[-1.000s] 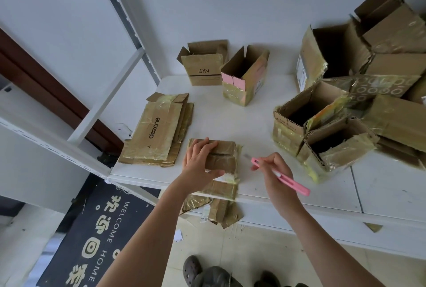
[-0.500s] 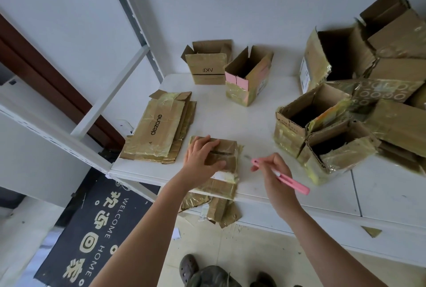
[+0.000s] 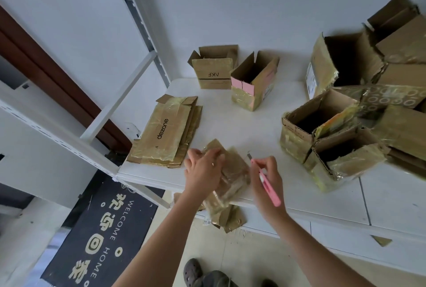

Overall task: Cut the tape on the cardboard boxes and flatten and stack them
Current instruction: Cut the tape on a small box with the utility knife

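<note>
the stack (image 3: 164, 133) lay at ten o'clock from the left hand (image 3: 202, 171), whose fingers gripped the flattened box (image 3: 232, 171) at the bench (image 3: 230, 130) edge, its long axis running eleven to five. at three o'clock, right hand (image 3: 268, 180) fingers pinched the cutter (image 3: 267, 183). the left hand was nearer the stack.

I read "dezone" in dark letters on the top sheet of the flat stack (image 3: 164, 133), with a small "A" near its lower edge. The open box (image 3: 213, 74) at the back carries "AKF", printed upside down from my view. The dark mat (image 3: 101, 236) on the floor says "WELCOME HOME" beside large Chinese characters I cannot make out. A box at right (image 3: 389, 100) shows rows of rings.
</note>
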### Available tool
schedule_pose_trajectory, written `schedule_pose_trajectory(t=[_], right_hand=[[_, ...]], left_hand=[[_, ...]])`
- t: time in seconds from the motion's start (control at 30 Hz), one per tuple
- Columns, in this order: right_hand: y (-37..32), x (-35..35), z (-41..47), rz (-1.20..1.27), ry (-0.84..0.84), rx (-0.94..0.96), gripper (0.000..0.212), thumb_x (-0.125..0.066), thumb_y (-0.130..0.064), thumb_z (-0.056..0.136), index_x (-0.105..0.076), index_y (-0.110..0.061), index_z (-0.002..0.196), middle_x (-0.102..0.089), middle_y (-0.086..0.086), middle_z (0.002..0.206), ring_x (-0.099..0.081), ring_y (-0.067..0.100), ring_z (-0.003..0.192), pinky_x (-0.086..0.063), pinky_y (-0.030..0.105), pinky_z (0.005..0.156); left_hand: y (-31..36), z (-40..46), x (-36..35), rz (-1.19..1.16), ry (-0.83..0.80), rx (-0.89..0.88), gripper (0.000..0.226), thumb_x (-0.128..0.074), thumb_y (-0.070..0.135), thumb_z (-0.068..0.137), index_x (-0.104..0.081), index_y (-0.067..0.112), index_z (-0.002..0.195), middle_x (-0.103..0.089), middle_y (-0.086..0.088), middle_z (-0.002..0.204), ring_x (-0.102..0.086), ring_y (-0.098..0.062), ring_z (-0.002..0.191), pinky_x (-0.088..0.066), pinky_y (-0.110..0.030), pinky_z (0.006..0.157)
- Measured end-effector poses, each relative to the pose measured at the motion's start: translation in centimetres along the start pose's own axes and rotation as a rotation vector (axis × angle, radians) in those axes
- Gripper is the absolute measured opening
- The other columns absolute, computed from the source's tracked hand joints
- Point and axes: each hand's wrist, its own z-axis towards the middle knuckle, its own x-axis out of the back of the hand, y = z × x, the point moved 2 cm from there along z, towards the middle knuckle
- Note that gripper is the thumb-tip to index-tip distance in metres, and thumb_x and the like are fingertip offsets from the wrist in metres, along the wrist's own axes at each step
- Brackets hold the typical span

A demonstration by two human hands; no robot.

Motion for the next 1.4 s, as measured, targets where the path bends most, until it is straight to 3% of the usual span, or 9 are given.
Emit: schedule_pose_trajectory(t=[0.13,0.23,0.3,0.37,0.53,0.67,0.87,1.03,1.4], right_hand=[[-0.1,0.1,-1.4,0.057,-0.001,-0.053,0.006,-0.052,-0.015,0.100,-0.050,-0.011,0.096,-0.060,0.006,0.074,-0.061,0.012,0.051,-0.047,0.026,0.046],[0.0,1.6,0.5,0.147,0.118,-0.074,0.005,-0.053,-0.013,0.099,-0.053,-0.009,0.097,-0.065,0.009,0.083,-0.069,0.022,0.069,-0.052,0.025,0.057],[0.2,2.5,2.1,0.181,0.125,-0.076,0.005,-0.054,-0.013,0.099,-0.054,-0.008,0.097,-0.068,0.007,0.091,-0.070,0.017,0.086,-0.053,0.022,0.070],[0.6,2.7,3.2,0.239,0.063,-0.124,0.005,-0.055,-0.012,0.099,-0.054,-0.007,0.097,-0.069,0.009,0.096,-0.070,0.018,0.095,-0.055,0.026,0.079],[2.0,1.9,3.4,0.273,-0.053,-0.205,0.009,-0.059,-0.010,0.096,-0.055,-0.003,0.092,-0.068,0.013,0.081,-0.070,0.029,0.081,-0.058,0.036,0.077],[2.4,1.9,3.9,0.332,-0.084,-0.257,0.011,-0.061,-0.014,0.095,-0.057,-0.005,0.090,-0.069,0.015,0.082,-0.072,0.031,0.079,-0.059,0.035,0.075],[3.0,1.2,4.6,0.319,-0.133,-0.304,0.015,-0.061,-0.010,0.095,-0.055,0.004,0.092,-0.071,0.018,0.084,-0.070,0.032,0.081,-0.056,0.046,0.084],[2.7,1.3,4.5,0.343,-0.110,-0.343,0.010,-0.059,-0.006,0.094,-0.056,0.000,0.087,-0.067,0.026,0.086,-0.071,0.030,0.077,-0.059,0.032,0.075],[2.5,2.6,4.5,0.194,-0.269,-0.320,0.013,-0.053,-0.003,0.096,-0.053,0.007,0.087,-0.065,0.011,0.075,-0.063,0.019,0.072,-0.053,0.026,0.075]], left_hand=[[1.4,-0.3,-0.8,0.142,0.016,-0.062,0.057,-0.065,0.033,0.084,-0.036,0.033,0.134,-0.025,-0.004,0.125,-0.031,-0.029,0.119,-0.033,-0.043,0.106],[1.8,0.4,-0.6,0.030,-0.167,-0.300,0.081,-0.075,0.019,0.074,-0.032,0.027,0.142,-0.029,0.003,0.138,-0.036,-0.023,0.129,-0.034,-0.043,0.113],[1.8,0.8,-0.4,0.022,-0.241,-0.412,0.087,-0.079,0.019,0.072,-0.033,0.030,0.145,-0.028,0.006,0.149,-0.031,-0.021,0.136,-0.011,-0.047,0.122],[1.4,1.2,-0.2,0.046,-0.190,-0.354,0.079,-0.081,0.032,0.074,-0.041,0.034,0.143,-0.025,0.003,0.156,-0.025,-0.019,0.142,0.009,-0.044,0.119],[-0.1,1.6,0.2,-0.053,-0.191,-0.312,0.044,-0.076,0.028,0.083,-0.063,0.036,0.124,-0.042,0.002,0.149,-0.032,-0.015,0.141,0.007,-0.039,0.121],[-0.6,1.2,0.7,-0.049,-0.252,-0.382,0.058,-0.081,0.041,0.075,-0.056,0.044,0.127,-0.040,0.007,0.149,-0.024,-0.006,0.144,0.014,-0.027,0.115],[-0.5,0.8,0.8,-0.039,-0.211,-0.336,0.079,-0.087,0.039,0.066,-0.048,0.026,0.133,-0.046,0.030,0.104,-0.040,0.012,0.095,-0.028,-0.049,0.115],[-0.3,0.7,1.0,-0.049,-0.220,-0.351,0.078,-0.089,0.037,0.065,-0.048,0.024,0.130,-0.044,0.032,0.101,-0.037,0.027,0.092,-0.032,-0.051,0.111],[-0.4,0.9,1.2,-0.088,-0.263,-0.348,0.078,-0.090,0.029,0.064,-0.047,0.024,0.129,-0.044,0.026,0.101,-0.051,-0.008,0.100,-0.037,-0.046,0.109]])
